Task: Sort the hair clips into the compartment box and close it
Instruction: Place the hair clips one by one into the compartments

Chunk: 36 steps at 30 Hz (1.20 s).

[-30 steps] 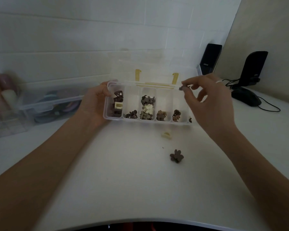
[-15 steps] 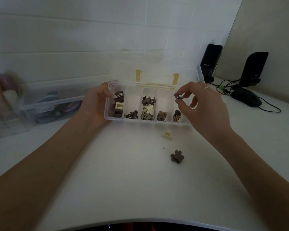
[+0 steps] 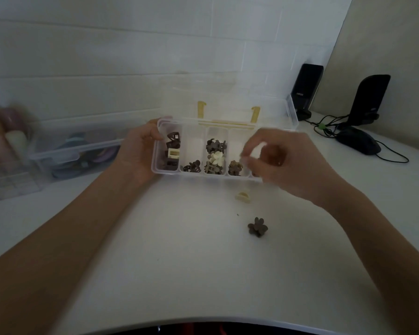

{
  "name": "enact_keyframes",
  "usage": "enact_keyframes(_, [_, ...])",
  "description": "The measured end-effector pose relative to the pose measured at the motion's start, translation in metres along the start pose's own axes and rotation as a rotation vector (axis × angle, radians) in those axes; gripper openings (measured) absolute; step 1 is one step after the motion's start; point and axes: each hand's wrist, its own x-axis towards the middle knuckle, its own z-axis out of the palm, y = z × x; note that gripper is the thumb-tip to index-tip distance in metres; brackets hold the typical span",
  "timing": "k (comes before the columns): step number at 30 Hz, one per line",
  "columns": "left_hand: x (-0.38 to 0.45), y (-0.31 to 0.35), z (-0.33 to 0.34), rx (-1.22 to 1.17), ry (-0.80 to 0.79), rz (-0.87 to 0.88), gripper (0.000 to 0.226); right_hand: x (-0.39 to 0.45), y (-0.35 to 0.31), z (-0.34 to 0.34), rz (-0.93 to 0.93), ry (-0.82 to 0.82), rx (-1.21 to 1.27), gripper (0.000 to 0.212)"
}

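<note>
The compartment box stands on the white bench, close to the wall, with its long axis running left to right in the view. Its clear lid is open and stands up behind it, with two yellow latches on the lid.

The left hand grips the left end of the box; the thumb is curled over the rim of the leftmost compartment.

The right hand hovers over the right end of the box and hides that part. Its fingers are bent and drawn together, but the hand is blurred, so I cannot tell whether they pinch a clip.

Inside the box, the leftmost compartment holds dark brown square clips and one cream clip. The next compartment has one dark clip at its near end. The middle compartment has brown flower clips and a cream flower clip. The next one to the right has a light brown clip at its near end.

In front of the box, two clips lie on the bench: a small cream clip just beside the near wall of the box, below the right hand, and a brown flower clip farther from the box, with its petals facing up.
</note>
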Motion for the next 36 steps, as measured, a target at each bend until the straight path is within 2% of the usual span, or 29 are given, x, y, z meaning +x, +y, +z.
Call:
enact_keyframes(2, [0.001,-0.001,0.000,0.000,0.003,-0.003,0.038,-0.002,-0.002,-0.003,0.054,-0.250,0.005,0.023])
enact_keyframes(4, [0.003,-0.002,-0.003,0.008,-0.001,-0.006,0.036,-0.003,-0.005,-0.008,0.187,-0.512,-0.068,0.035])
enact_keyframes(6, [0.005,-0.002,-0.005,0.004,-0.002,-0.003,0.036,-0.004,-0.008,-0.013,0.299,-0.672,-0.132,0.038])
enact_keyframes(10, [0.004,-0.001,-0.003,-0.010,0.019,0.005,0.037,-0.005,-0.005,-0.011,0.390,-0.823,-0.141,0.038])
enact_keyframes(13, [0.003,-0.001,-0.003,-0.009,0.013,-0.004,0.038,-0.006,-0.003,-0.003,0.365,-0.848,-0.067,0.030])
enact_keyframes(16, [0.002,0.000,-0.003,-0.012,0.001,-0.009,0.038,-0.007,-0.001,0.002,0.286,-0.795,-0.050,0.018])
enact_keyframes(19, [0.000,0.000,-0.001,-0.006,-0.015,-0.009,0.039,-0.005,0.001,0.003,0.166,-0.663,-0.088,0.015])
enact_keyframes(21, [0.000,-0.001,0.000,0.004,-0.029,-0.015,0.036,-0.003,-0.001,0.003,0.107,-0.517,-0.047,0.014])
enact_keyframes(25, [-0.003,-0.004,0.005,0.001,-0.064,-0.045,0.035,0.000,-0.004,0.007,-0.055,-0.115,0.037,0.009])
enact_keyframes(29, [-0.001,-0.012,0.008,0.000,-0.076,-0.054,0.033,0.000,-0.005,0.008,-0.086,0.175,-0.019,0.014])
enact_keyframes(33, [-0.001,-0.020,0.011,0.050,-0.100,-0.062,0.037,0.002,0.001,0.009,-0.128,0.313,-0.126,0.011])
enact_keyframes(36, [-0.002,-0.023,0.015,0.074,-0.121,-0.072,0.039,0.003,0.010,0.017,-0.177,0.319,-0.223,0.001])
